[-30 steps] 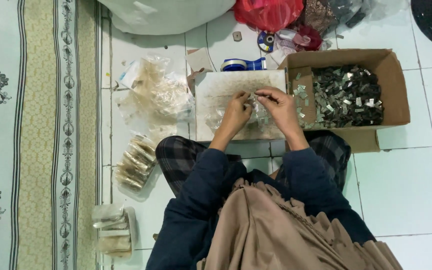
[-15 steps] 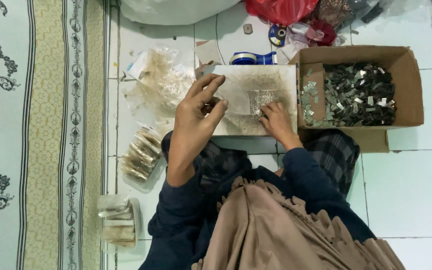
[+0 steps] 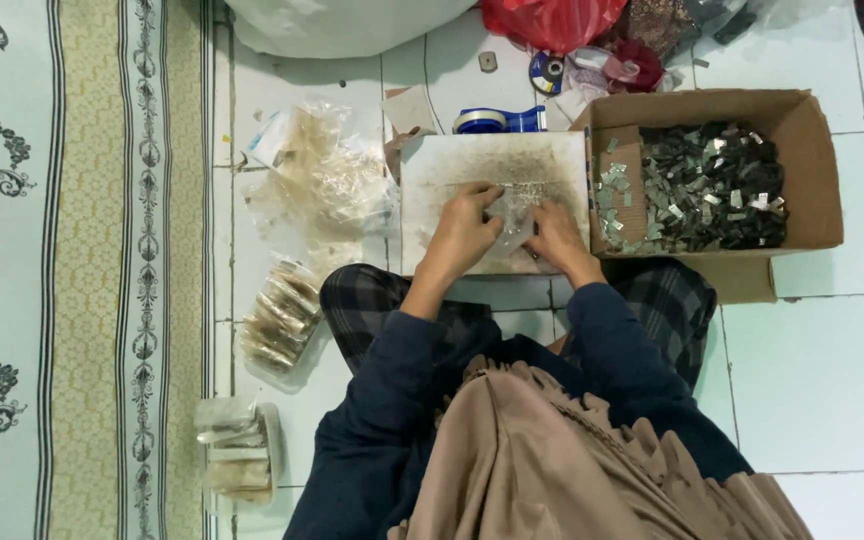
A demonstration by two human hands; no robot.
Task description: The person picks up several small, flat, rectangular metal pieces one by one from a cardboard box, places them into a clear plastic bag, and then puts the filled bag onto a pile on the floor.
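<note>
On the white board (image 3: 432, 230) over my lap, my left hand (image 3: 464, 232) and right hand (image 3: 555, 235) both pinch a small clear plastic bag (image 3: 512, 212) between them, fingers closed, just beside the cardboard box (image 3: 812, 160) of metal pieces (image 3: 702, 185).

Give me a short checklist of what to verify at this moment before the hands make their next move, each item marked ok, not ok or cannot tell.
1. Both hands on the work: ok. Left hand and right hand rest together on the board.
2. Clear bag held between the hands: ok, both touch it.
3. Grip firm on the bag: cannot tell, fingers hide the contact.
4. Bag's contents: cannot tell, too small and glossy.
5. Box of small metal pieces beside the right hand, open: ok.
6. Board steady on the lap: cannot tell; its near edge sits over the knees.
</note>
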